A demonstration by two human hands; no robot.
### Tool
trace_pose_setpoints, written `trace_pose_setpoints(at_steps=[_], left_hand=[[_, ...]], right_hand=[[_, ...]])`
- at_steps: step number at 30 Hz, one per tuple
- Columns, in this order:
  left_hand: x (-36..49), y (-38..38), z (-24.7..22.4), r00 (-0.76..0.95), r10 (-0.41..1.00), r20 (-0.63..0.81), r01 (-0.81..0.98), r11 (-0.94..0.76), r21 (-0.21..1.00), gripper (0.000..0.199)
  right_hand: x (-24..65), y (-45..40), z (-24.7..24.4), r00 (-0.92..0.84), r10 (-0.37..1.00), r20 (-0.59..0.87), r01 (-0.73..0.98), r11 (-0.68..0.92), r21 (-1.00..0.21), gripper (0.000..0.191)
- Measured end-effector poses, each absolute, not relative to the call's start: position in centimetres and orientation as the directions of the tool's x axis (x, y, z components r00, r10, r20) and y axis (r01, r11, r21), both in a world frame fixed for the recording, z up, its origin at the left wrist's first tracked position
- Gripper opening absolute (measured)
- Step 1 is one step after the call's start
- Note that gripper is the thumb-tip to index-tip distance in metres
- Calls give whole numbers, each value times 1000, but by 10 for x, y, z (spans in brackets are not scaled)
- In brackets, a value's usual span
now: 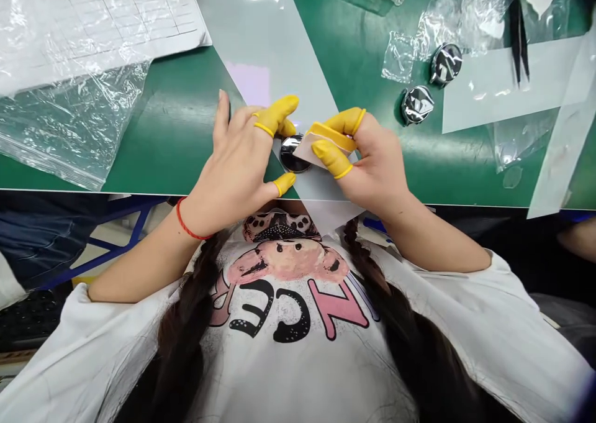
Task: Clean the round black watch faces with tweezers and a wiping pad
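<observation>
A glossy black round disc with a shiny rim [294,154] lies on a translucent plastic sheet [302,69] near the table's front edge. My left hand [246,153], with yellow finger cots, has thumb and fingertips at opposite sides of the disc's rim, holding it. In a pinch, my right hand [370,153] grips a flat yellow piece with a whitish sheet over it [323,146]. The whitish corner touches or overlaps the disc's right side; I cannot tell which. Yellow cots cover the right thumb and a finger as well.
Two round shiny metal-rimmed pieces [418,105] stand on the green table [363,44] to the right. Black tweezers [518,38] lie on a pale sheet beyond them, by crumpled clear bags [442,22]. Left are a printed paper [116,13] and a large clear bag [69,125].
</observation>
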State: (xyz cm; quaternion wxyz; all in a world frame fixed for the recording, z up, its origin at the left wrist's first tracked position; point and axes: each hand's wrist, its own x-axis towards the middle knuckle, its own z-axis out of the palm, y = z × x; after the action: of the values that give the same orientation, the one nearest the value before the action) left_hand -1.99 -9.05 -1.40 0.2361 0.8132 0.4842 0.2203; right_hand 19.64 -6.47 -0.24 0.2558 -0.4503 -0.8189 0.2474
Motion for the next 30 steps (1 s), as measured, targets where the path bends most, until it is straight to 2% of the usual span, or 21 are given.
trace_pose_setpoints(at_steps=[7, 14, 18, 22, 26, 28, 30], left_hand=[[-14, -93, -15, 398, 906, 142, 680, -396, 617, 71], [-8, -92, -14, 383, 913, 141, 736, -394, 550, 79], [-9, -90, -13, 366, 924, 109, 716, -354, 602, 79], [-9, -88, -11, 363, 930, 56, 692, -309, 652, 78], [-11, -86, -10, 388, 919, 66, 661, -327, 675, 82], [-12, -86, -10, 393, 917, 71, 649, -331, 685, 84], [-13, -85, -9, 393, 917, 67, 641, -326, 695, 87]], right_hand=[[197, -60, -11, -531, 835, 143, 701, 528, -479, 41], [193, -48, -7, -504, 860, 77, 783, 492, -381, 34], [190, -36, -8, -487, 870, 81, 798, 481, -364, 32], [194, -29, -11, -520, 838, 168, 768, 544, -337, 36], [201, -28, 3, -545, 815, 195, 695, 570, -438, 32], [202, -29, 13, -597, 783, 172, 662, 603, -445, 32], [198, -30, 20, -670, 736, 94, 654, 645, -395, 36]])
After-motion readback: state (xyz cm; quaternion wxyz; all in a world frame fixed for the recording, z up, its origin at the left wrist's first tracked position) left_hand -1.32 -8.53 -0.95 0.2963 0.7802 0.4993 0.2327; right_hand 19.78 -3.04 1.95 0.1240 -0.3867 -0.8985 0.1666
